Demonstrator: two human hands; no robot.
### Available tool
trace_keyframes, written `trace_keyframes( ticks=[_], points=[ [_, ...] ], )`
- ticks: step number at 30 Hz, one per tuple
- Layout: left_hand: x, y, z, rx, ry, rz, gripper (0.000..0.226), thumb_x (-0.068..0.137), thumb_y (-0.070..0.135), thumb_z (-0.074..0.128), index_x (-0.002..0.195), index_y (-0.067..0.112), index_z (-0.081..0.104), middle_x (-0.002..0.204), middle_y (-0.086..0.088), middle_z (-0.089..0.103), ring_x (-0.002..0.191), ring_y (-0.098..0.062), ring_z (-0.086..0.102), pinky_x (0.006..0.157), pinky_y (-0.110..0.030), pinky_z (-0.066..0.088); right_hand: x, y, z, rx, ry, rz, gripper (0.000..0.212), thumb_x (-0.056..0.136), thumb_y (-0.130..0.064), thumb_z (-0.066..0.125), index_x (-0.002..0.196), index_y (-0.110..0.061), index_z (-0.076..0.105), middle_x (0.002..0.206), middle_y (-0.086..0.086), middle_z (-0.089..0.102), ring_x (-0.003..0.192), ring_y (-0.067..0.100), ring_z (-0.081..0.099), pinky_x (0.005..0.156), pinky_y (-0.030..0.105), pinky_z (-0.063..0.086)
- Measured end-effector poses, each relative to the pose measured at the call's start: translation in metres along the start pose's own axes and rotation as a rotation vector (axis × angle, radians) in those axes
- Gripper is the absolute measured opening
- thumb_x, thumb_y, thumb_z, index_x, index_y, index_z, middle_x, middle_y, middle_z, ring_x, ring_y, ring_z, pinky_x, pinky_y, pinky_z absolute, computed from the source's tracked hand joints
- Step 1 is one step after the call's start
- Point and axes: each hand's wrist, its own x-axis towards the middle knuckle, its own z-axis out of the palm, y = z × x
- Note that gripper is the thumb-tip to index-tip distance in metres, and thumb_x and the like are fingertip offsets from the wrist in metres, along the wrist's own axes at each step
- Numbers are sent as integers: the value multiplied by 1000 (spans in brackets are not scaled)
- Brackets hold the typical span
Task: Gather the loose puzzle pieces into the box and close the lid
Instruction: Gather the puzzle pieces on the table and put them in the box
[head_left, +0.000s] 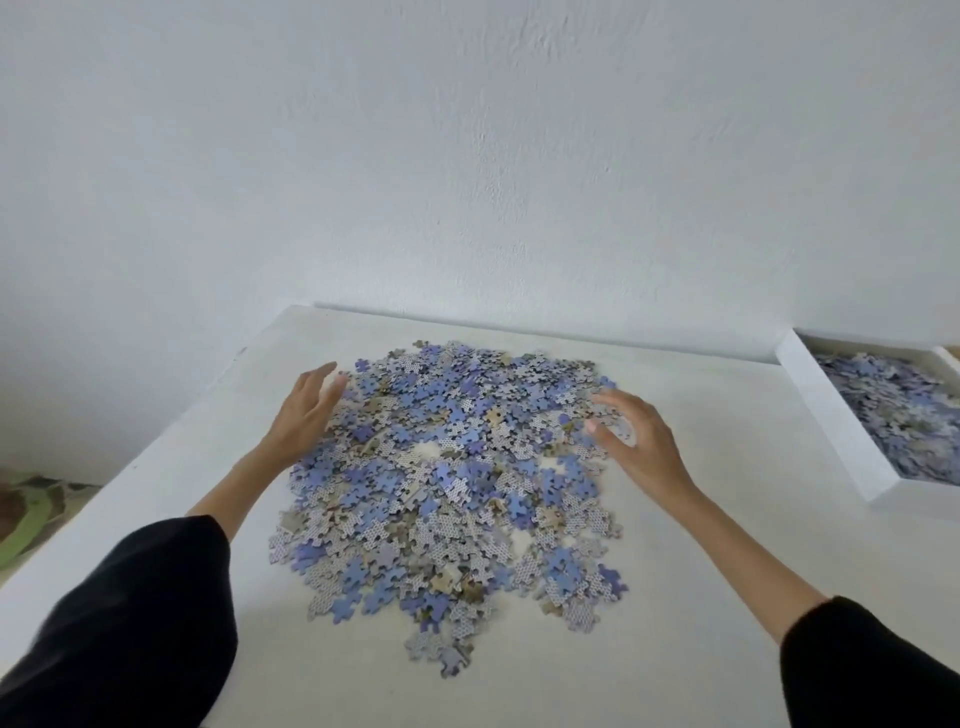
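— Fingers (324, 382) of the left hand (306, 410) are straight and close together, set edge-on against the far left rim of the pile (447, 488), and they hold nothing. Those of the right hand (639, 436) are spread and lightly curved over the pile's far right rim. I see nothing gripped there either, though that hand is a little blurred.

— How far along is it, then?

— Partly done, I'd judge. The box (831, 415) sits open at the right edge of the desk (701, 571), well apart from the pile, and it already has a layer of pieces (893, 410) in it. Most of what shows, though, lies loose in the middle of the desk, a broad flat heap with a hand at either side of its far end.

— And the lid?

— Not on. I can't pick it out. Something white and tan shows at the frame's edge beyond the box, but I cannot tell what it is. What's left is to carry the whole heap over and then close the box.

— Any brand or writing?

— None that I can read. The box wall is plain white. Many pieces lie face down and show a fine repeating grey print, too small to tell letters from pattern. The rest are blue or tan.
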Motion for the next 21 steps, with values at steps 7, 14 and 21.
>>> trace_keyframes(
  ticks=[7,14,21],
  points=[
    [35,-17,0,97,-103,-67,65,94,54,27,147,17,22,155,-10,16,139,-30,22,112,-52,21,68,42,-16,73,-157,334,59,89,-51,45,139,-21,36,149,1,30,137,18,25,110,38,20],
    [58,1,10,9,-186,24,110,60,94,12,147,26,21,154,-4,22,137,-22,27,110,-46,21,81,31,13,86,-154,390,65,89,-57,33,144,-24,25,153,2,22,141,23,16,114,51,12],
    [62,10,14,-131,-263,233,83,73,80,29,137,29,40,144,2,39,123,-8,44,105,-34,36,65,14,29,277,-55,156,40,89,-46,35,123,-32,51,124,-20,50,119,7,46,101,33,33]
  ],
)
